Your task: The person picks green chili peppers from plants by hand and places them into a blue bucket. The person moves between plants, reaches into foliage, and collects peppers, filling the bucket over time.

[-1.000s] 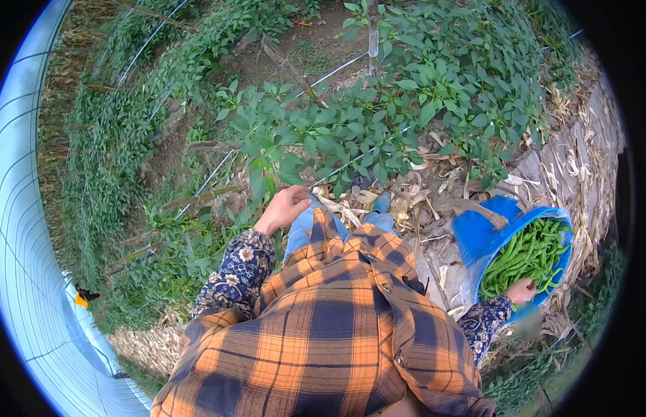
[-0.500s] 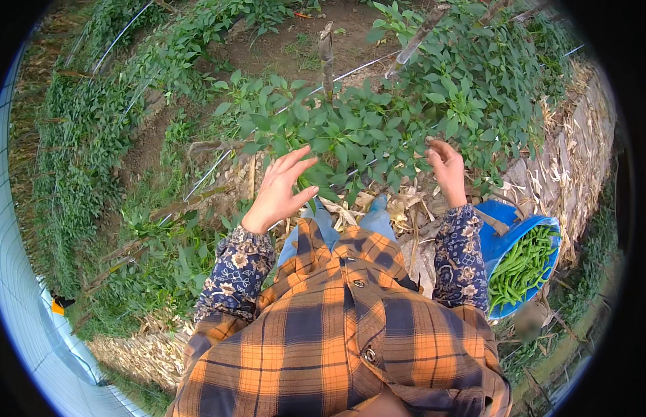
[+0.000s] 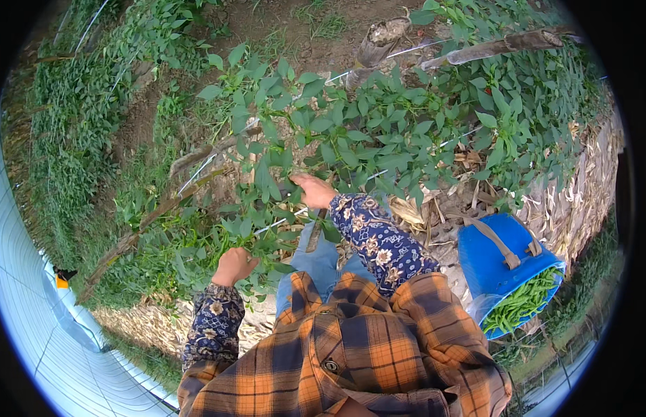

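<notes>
A leafy green pepper plant (image 3: 350, 132) spreads in front of me, strung along white cords. My left hand (image 3: 234, 265) is low among its leaves at the left, fingers curled in the foliage; what it grips is hidden. My right hand (image 3: 312, 190) reaches into the plant's middle, fingers closed around a stem or leaves. Both arms wear dark floral sleeves under an orange plaid shirt. A blue bucket (image 3: 493, 260) with tan straps sits at my right, holding several green peppers (image 3: 521, 304).
Wooden stakes (image 3: 378, 48) and a fallen branch (image 3: 149, 222) cross the row. Dry straw mulch (image 3: 580, 201) covers the ground at right. A white net wall (image 3: 38, 333) curves along the left edge. Bare soil lies beyond the plants.
Both hands have dropped from above the plant into its leaves. The right hand moved left toward the middle, and the left hand sank lower left. The view shifted closer to the plant.
</notes>
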